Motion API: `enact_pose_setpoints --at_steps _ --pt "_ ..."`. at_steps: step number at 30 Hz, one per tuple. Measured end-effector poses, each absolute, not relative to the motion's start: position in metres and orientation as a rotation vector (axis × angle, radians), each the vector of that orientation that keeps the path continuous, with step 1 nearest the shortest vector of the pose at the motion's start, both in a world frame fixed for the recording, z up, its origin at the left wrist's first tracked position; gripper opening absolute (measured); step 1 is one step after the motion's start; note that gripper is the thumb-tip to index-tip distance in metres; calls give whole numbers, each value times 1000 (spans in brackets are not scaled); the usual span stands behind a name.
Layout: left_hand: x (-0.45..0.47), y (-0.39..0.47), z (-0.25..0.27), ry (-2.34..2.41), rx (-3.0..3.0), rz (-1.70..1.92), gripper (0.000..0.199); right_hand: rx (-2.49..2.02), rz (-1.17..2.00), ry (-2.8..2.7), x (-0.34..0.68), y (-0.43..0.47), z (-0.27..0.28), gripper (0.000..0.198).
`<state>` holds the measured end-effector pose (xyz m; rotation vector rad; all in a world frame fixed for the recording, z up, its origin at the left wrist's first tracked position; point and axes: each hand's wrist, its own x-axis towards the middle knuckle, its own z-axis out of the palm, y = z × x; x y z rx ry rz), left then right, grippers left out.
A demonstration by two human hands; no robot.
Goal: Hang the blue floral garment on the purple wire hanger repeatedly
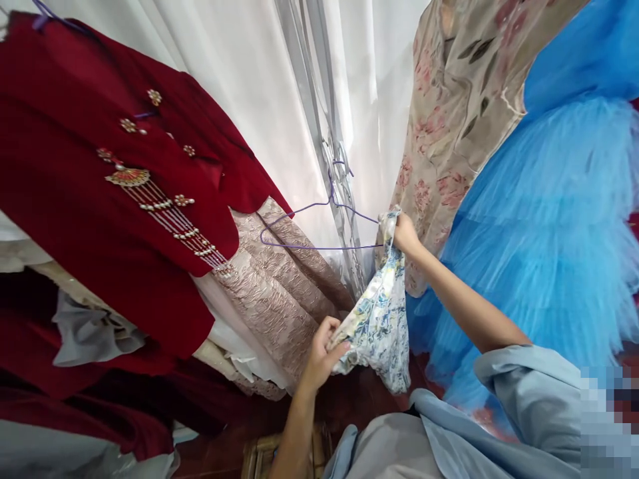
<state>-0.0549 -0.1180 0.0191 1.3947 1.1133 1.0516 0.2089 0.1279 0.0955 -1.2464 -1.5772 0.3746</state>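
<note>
A purple wire hanger [319, 247] hangs by its hook in front of the white curtain. One end of it is inside a floral garment [382, 319], white with blue and yellow print. My right hand [405, 236] grips the garment's upper part at the hanger's right end. Lower and to the left, my left hand [327, 352] pinches another edge of the same garment, fingers and thumb closed on the cloth. The hanger's left end is bare. The rest of the garment droops between and below my hands.
A dark red velvet jacket [164, 199] with beaded trim hangs at left, beside a pink brocade skirt [279, 286]. At right hang a beige floral dress [434, 140] and a blue tulle gown [544, 219]. A wooden stool-like piece [254, 459] stands below.
</note>
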Motion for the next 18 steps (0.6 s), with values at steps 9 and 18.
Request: enact_pose_setpoints --at_steps 9,18 --pt "-203 -2 75 1462 1691 1121 21 -1310 344 -1533 235 128 126 13" --pt "-235 130 173 1653 1775 1494 9 -1230 540 -1646 226 120 125 16"
